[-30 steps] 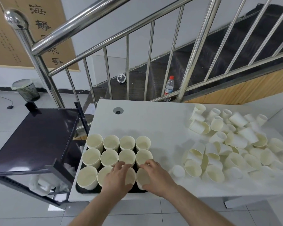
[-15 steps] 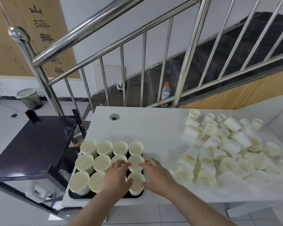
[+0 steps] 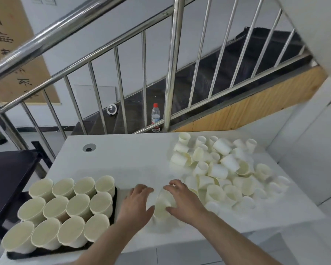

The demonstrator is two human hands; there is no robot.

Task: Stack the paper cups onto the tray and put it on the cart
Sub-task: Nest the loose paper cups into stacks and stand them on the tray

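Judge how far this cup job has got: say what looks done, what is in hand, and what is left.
Done: the black tray holds twelve upright cups in rows. In hand: the left hand and right hand flank one loose cup on the white table, just beside the tray. Left: the pile of loose cups remains, and the tray is not yet on the dark cart.

There was a single view, from a wide-angle camera worn on the person's head. It looked forward and steeply down over the white bench [image 3: 134,159], close enough that both forearms entered from the bottom edge. The steel stair railing [image 3: 170,64] rose straight ahead beyond the bench, its bars bowed by the lens. With one camera, no second view overlapped.
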